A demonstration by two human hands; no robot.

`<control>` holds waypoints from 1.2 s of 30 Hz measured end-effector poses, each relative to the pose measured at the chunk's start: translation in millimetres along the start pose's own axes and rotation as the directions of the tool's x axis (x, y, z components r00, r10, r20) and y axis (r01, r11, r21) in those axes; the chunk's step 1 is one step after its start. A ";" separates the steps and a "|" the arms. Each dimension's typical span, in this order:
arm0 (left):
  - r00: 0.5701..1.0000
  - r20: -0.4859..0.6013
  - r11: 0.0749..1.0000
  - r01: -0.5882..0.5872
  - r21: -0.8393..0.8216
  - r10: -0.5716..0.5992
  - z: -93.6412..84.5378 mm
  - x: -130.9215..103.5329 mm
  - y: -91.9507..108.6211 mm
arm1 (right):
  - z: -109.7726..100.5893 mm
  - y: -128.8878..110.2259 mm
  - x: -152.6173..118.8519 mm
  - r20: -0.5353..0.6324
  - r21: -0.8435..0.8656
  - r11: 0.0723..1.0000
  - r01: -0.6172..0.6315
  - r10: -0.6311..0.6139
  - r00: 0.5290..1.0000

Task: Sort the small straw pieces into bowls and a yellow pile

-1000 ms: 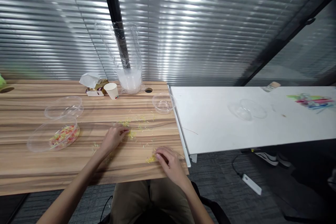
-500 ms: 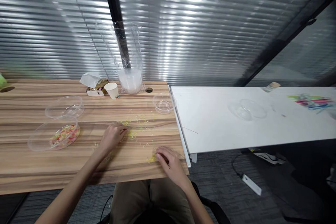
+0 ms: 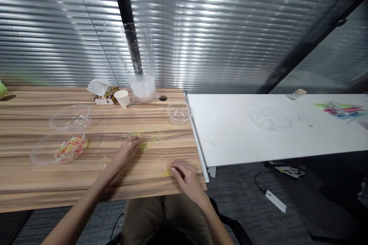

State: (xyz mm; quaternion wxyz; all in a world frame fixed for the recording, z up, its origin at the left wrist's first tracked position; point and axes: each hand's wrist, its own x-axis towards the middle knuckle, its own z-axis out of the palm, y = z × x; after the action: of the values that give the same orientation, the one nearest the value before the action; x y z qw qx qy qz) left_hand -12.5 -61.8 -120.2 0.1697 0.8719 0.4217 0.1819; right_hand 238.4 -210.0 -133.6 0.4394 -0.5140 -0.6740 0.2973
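Slightly to the right, the left hand [image 3: 128, 150] has been shifted over the yellow bits [image 3: 143, 146], while the right hand [image 3: 185, 174] has been kept in place. The left grip is held narrow, fingertips drawn together at the bits; whether any are pinched cannot be told. The right grip is curled, thumb near forefinger, beside a smaller yellow cluster [image 3: 166, 173]; whether it is closed on anything cannot be told. The bits are scattered across the wooden surface [image 3: 138, 180], mostly between and beyond the hands. Beyond them, a clear bowl [image 3: 179, 114] is set near the surface's right edge. Pink and yellow pieces [image 3: 71, 148] are held in a clear tub at the left, with another clear tub [image 3: 70, 117] behind. Farther back, a tissue pack [image 3: 105, 95], a paper cup [image 3: 122, 99] and a plastic bag [image 3: 143, 86] are lined up.
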 end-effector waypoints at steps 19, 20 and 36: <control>1.000 -0.014 1.000 -0.007 -0.016 0.007 3.6 -5.8 -6.4 | 0.6 1.7 -0.9 0.005 0.012 1.000 0.001 -0.001 1.000; 1.000 -0.014 1.000 -0.011 -0.012 0.011 3.0 -6.3 -6.0 | 0.6 1.6 -0.7 0.004 0.012 1.000 0.003 -0.003 1.000; 0.999 -0.023 0.999 -0.026 -0.019 0.025 10.6 -5.6 -15.2 | 0.5 1.5 -0.3 0.013 0.003 1.000 -0.015 0.015 1.000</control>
State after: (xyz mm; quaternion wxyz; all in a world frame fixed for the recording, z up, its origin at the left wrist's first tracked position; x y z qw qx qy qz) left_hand -21.1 -58.9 -137.3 0.1708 0.8735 0.4107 0.1980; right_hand 238.6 -209.8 -135.3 0.4336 -0.5167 -0.6724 0.3048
